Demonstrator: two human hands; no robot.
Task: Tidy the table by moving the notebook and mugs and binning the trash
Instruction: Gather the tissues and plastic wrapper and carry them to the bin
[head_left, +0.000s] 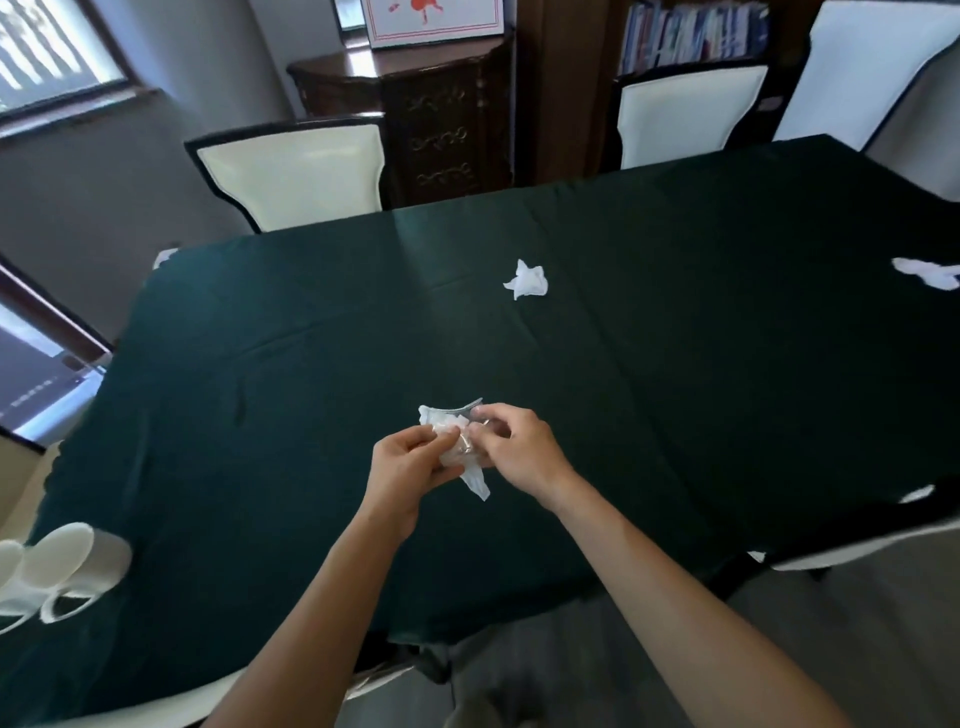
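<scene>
- Left hand (410, 467) and right hand (514, 447) both pinch one wad of trash (462, 452), seemingly tissue and wrapper, bunching it for binning.
- Crumpled tissue (527, 280) waits mid-table (675, 364); mugs (67, 566) sit at the left edge.

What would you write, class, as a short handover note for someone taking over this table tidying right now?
Left hand and right hand: both gripping one bundle of crumpled trash above the green table.
White mugs: grouped at the table's near-left edge.
Left to bin: crumpled tissue mid-table, another tissue at the far right edge, and the held bundle.
Notebook and bin: not in view.
</scene>
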